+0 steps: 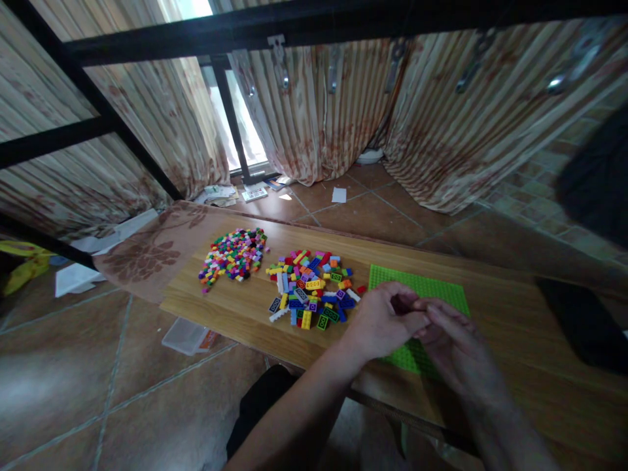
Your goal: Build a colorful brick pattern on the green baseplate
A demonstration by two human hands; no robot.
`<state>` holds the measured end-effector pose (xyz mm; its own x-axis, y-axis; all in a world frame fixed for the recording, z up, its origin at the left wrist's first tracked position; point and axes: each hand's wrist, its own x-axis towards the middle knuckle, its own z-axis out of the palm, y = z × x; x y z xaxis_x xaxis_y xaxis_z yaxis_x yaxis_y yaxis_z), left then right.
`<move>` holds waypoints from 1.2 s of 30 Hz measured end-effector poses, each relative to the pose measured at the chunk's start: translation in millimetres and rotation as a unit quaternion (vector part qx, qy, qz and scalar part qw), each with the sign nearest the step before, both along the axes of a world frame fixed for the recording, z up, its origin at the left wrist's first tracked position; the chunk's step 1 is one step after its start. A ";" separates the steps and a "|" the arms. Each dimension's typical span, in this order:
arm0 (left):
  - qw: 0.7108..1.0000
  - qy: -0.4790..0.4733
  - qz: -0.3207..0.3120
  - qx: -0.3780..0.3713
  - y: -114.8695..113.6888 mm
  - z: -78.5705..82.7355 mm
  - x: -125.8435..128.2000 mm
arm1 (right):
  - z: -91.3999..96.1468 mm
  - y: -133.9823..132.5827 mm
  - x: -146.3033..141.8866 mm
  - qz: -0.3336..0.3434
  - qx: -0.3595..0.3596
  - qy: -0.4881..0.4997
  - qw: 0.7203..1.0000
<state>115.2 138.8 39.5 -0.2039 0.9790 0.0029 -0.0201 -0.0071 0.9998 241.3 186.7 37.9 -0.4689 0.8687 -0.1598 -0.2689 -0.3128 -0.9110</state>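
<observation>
Above a green studded baseplate (pixel 417 278), my left hand (pixel 380 320) and my right hand (pixel 454 337) meet at the fingertips. Both are closed in a pinch, thumbs and index fingers touching each other. Whatever lies between the fingers is hidden or too small to make out. Just left of my left hand spreads a pile of larger toy bricks (pixel 314 285) in yellow, blue, red, green and white. Farther left lies a heap of small coloured bricks (pixel 235 254). My hands cover part of the baseplate.
The wooden table (pixel 235 307) carries all of these. A dark flat object (pixel 581 320) lies at its right end. A clear plastic box (pixel 184 335) sits on the floor by the near side. Dark metal bars (pixel 314 29) cross overhead, before the curtains (pixel 318 118).
</observation>
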 end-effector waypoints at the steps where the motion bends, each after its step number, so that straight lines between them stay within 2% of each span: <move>1: 1.000 0.010 -0.002 0.000 -0.5 0.5 -0.6 | 0.0 -0.1 -0.1 -0.001 0.002 -0.003 1.000; 6: 1.000 0.030 -0.008 -0.001 -2.7 4.3 -2.7 | -0.1 -1.3 0.3 -0.007 0.012 -0.008 1.000; 12: 0.995 -0.087 -0.041 0.013 0.8 3.9 -0.5 | 2.0 -1.5 2.9 0.019 0.005 0.002 1.000; 14: 0.994 -0.099 0.003 0.034 2.3 5.7 -4.2 | 5.2 3.5 6.7 0.013 0.019 0.011 1.000; 17: 0.991 -0.052 0.107 0.060 3.8 12.0 -18.4 | 11.6 18.7 18.3 -0.053 0.027 0.045 0.997; 20: 0.984 -0.035 0.157 0.072 5.4 17.5 -35.8 | 15.1 35.9 33.6 -0.138 -0.001 0.095 0.986; 23: 0.975 -0.016 0.213 0.060 6.7 18.1 -49.7 | 13.0 46.1 43.6 -0.182 -0.030 0.108 0.977; 26: 0.967 0.044 0.245 0.045 5.3 16.4 -65.8 | 9.5 47.7 44.8 -0.198 -0.057 0.097 0.974; 29: 0.946 0.134 0.296 0.009 -1.4 17.6 -90.4 | 8.7 45.6 42.8 -0.203 -0.070 0.092 0.972; 32: 0.898 0.273 0.337 -0.071 -11.9 22.6 -115.9 | 8.2 44.6 43.4 -0.202 -0.067 0.089 0.973; 36: 0.837 0.411 0.308 -0.186 -21.0 27.8 -131.1 | 2.8 46.0 47.5 -0.207 -0.065 0.091 0.972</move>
